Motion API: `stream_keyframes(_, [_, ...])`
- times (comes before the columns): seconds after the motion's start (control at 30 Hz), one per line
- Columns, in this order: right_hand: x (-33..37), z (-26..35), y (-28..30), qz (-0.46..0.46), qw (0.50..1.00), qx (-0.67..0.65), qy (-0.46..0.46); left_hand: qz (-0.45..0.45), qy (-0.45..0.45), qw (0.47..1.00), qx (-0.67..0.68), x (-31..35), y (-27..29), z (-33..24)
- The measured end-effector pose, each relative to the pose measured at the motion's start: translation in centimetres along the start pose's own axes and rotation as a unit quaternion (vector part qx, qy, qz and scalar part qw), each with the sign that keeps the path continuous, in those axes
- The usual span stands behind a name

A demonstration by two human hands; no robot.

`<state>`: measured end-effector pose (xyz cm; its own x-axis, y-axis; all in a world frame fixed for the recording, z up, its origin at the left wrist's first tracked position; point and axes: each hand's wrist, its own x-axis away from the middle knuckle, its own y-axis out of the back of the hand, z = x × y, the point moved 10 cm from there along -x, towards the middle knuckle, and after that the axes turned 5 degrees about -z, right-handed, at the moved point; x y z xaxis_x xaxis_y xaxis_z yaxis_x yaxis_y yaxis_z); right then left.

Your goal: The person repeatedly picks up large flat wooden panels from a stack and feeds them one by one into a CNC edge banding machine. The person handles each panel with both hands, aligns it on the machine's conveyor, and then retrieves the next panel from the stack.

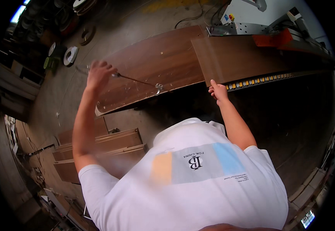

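Note:
My right hand (218, 92) pinches the near left corner of a brown panel (233, 57), thumb on top and curled fingers at the edge. This panel reaches right into a machine and overlaps a larger wood-grain board (156, 54). Over the left end of that board my left hand (99, 75) is raised, its back showing and its fingers loosely bent and apart. Close to its fingertips begins a thin rod (136, 80) with a pale metal piece at its far end. The fingers' undersides are hidden; no grip on the rod shows.
A row of yellow and white blocks (252, 82) runs under the panel's near edge. The machine's orange-red part (273, 39) stands at the right. Stacked brown boards (102, 146) lie at lower left. White rolls (71, 56) and a green crate (50, 63) rest on the floor.

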<state>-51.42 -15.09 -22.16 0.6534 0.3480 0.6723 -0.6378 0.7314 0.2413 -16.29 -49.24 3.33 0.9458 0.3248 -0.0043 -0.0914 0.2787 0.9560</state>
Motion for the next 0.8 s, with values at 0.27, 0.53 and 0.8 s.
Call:
stream_keyframes(0.27, [-4.2, 1.9, 7.1, -0.035, 0.998, -0.012, 0.046, -0.378, 0.066, 0.856, 0.346, -11.7, 8.3, -1.3])
stream_keyframes(0.53, [-2.2, 11.4, 3.4, 0.069, 0.964, 0.041, 0.252, -0.515, 0.489, 0.058, 0.701, 0.5, -3.5, -11.7])
stream_keyframes(0.8, [16.6, 15.5, -16.4, 0.362, 0.596, 0.24, 0.675, -0.432, 0.63, -0.114, 0.635, 15.7, -8.9, -32.4])
